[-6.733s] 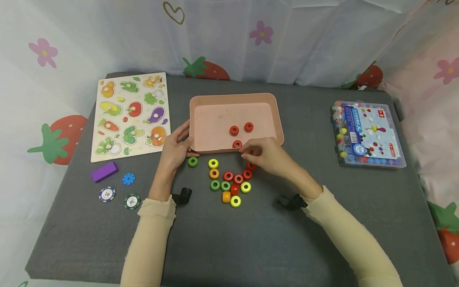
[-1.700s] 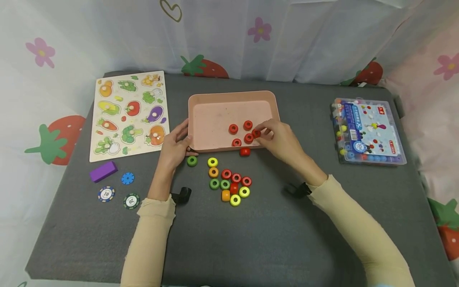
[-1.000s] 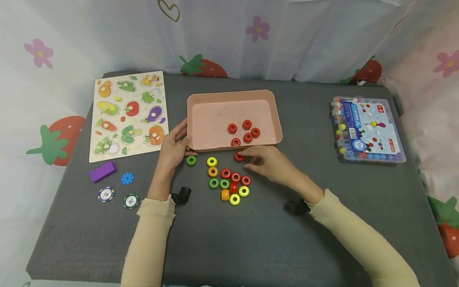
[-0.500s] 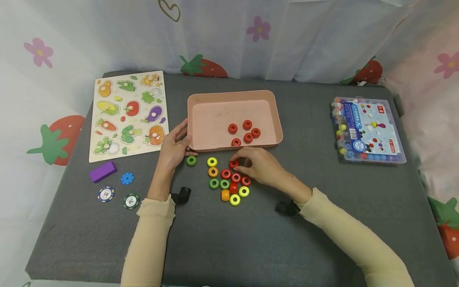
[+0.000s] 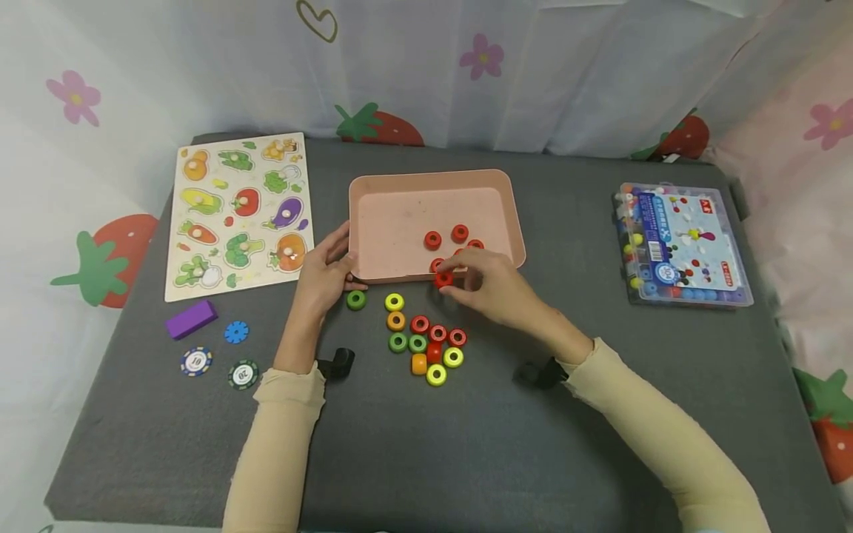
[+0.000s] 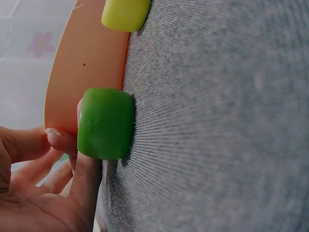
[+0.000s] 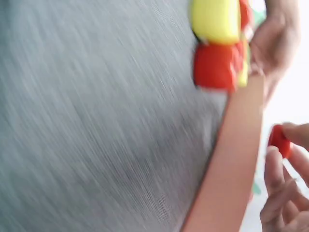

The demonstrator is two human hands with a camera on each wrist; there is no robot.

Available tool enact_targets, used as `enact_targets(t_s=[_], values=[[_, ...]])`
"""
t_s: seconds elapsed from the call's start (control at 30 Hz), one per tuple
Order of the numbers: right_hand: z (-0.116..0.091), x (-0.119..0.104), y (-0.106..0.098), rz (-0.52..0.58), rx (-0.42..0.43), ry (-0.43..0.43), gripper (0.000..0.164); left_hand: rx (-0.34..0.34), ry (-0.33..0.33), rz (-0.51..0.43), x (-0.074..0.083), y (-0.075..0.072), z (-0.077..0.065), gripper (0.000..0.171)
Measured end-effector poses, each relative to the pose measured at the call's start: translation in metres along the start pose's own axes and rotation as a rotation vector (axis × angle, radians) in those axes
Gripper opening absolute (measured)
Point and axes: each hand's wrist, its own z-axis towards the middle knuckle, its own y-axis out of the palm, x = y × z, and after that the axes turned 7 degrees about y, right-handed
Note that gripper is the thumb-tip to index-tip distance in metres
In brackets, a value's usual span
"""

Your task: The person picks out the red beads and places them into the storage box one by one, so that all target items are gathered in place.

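My right hand [image 5: 493,289] pinches a red ring-shaped bead [image 5: 443,279] between thumb and fingertips, right at the front rim of the pink tray [image 5: 386,222]. In the right wrist view that bead [image 7: 279,141] shows raised beside the tray wall [image 7: 231,164]. My left hand [image 5: 323,277] grips the tray's front left corner, thumb at the rim. Several red beads [image 5: 432,240] lie in the tray's front right part, some partly hidden by my right hand. A green bead [image 6: 106,123] stands on the cloth close to my left fingers.
Before the tray lies a cluster of red, orange, green and yellow beads [image 5: 436,374]. At left are a vegetable puzzle board [image 5: 220,185], a purple block [image 5: 191,319] and several chips [image 5: 243,374]. A clear box of colourful balls [image 5: 686,244] lies at right.
More red beads lie in the tray than before. My right hand took a red bead from the cloth before the tray and raised it to the front rim. My left hand stayed put.
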Motion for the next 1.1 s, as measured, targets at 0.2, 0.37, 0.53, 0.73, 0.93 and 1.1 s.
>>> enact_targets(t_s=[0.2, 0.37, 0.53, 0.73, 0.93, 1.1], values=[[0.021, 0.010, -0.014, 0.038, 0.146, 0.164, 0.031, -0.004, -0.003, -0.001, 0.000, -0.001, -0.001, 0.054], [0.034, 0.018, -0.009, 0.010, 0.125, 0.233, 0.031, -0.008, -0.007, 0.001, 0.000, 0.000, -0.001, 0.054], [0.037, 0.022, -0.003, -0.014, 0.123, 0.240, 0.033, -0.007, -0.006, 0.002, 0.000, 0.001, -0.001, 0.054], [0.030, 0.015, -0.006, 0.022, 0.122, 0.193, 0.025, 0.003, 0.016, -0.010, 0.000, 0.000, -0.001, 0.054], [0.009, -0.005, -0.010, 0.118, 0.008, 0.068, 0.025, 0.007, 0.015, -0.012, 0.001, 0.000, 0.000, 0.054], [-0.009, -0.014, -0.003, 0.063, -0.195, 0.079, 0.027, 0.008, 0.017, -0.015, 0.000, 0.000, 0.000, 0.054]])
